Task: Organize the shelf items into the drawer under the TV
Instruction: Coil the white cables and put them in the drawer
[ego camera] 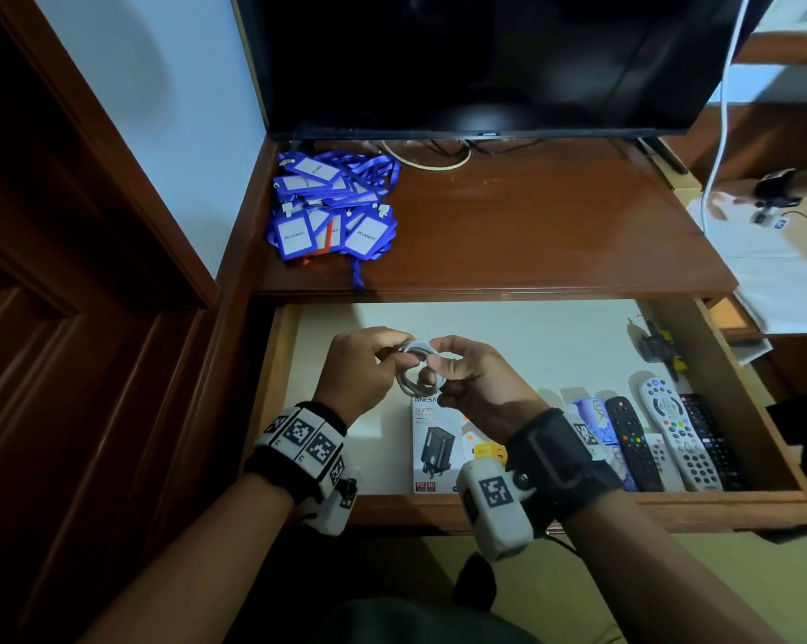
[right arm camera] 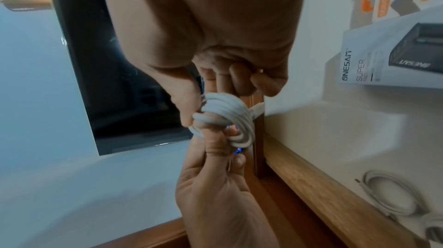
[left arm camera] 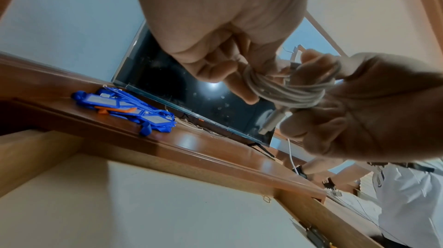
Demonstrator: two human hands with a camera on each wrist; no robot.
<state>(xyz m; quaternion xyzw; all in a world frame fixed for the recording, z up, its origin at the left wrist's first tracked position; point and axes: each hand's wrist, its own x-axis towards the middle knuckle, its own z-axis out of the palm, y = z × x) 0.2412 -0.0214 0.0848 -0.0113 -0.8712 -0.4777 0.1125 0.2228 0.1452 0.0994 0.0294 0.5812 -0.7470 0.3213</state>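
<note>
Both my hands hold a coiled white cable (ego camera: 414, 370) above the open drawer (ego camera: 508, 332) under the TV (ego camera: 485, 62). My left hand (ego camera: 399, 357) pinches the coil's left side and my right hand (ego camera: 438, 371) grips its right side. The left wrist view shows the cable (left arm camera: 287, 91) bundled, with a plug end hanging below it. The right wrist view shows the coil (right arm camera: 225, 117) wound round my fingers. A pile of blue lanyard badges (ego camera: 331, 206) lies on the shelf top at the left.
At the drawer's front lie a charger box (ego camera: 436, 443), small boxes and several remotes (ego camera: 671, 434). More coiled cables (right arm camera: 393, 193) rest on the drawer floor. Another person's hand (ego camera: 763, 197) reaches in at the far right beside a hanging white cord (ego camera: 722, 132).
</note>
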